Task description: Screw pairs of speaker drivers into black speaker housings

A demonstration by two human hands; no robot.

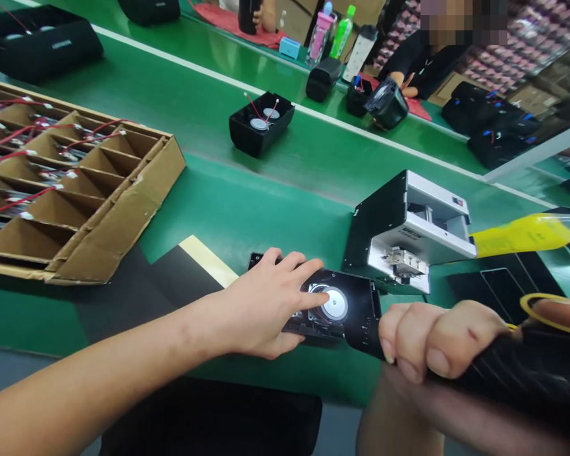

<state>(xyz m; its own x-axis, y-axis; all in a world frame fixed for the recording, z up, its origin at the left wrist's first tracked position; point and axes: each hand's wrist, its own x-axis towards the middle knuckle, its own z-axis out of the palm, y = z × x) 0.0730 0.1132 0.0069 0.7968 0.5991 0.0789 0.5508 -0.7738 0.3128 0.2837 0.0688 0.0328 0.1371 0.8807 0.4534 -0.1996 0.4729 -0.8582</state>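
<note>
- Fingers of the left hand lie spread and flat on a black housing, fingertips at its round speaker.
- Right hand is curled tight round a black tool, whose tip meets the housing's right edge.
- Housing rests on the green bench, just before a metal feeder.
- Cardboard tray with red-wired parts sits well left.
- Another housing stands farther back.
</note>
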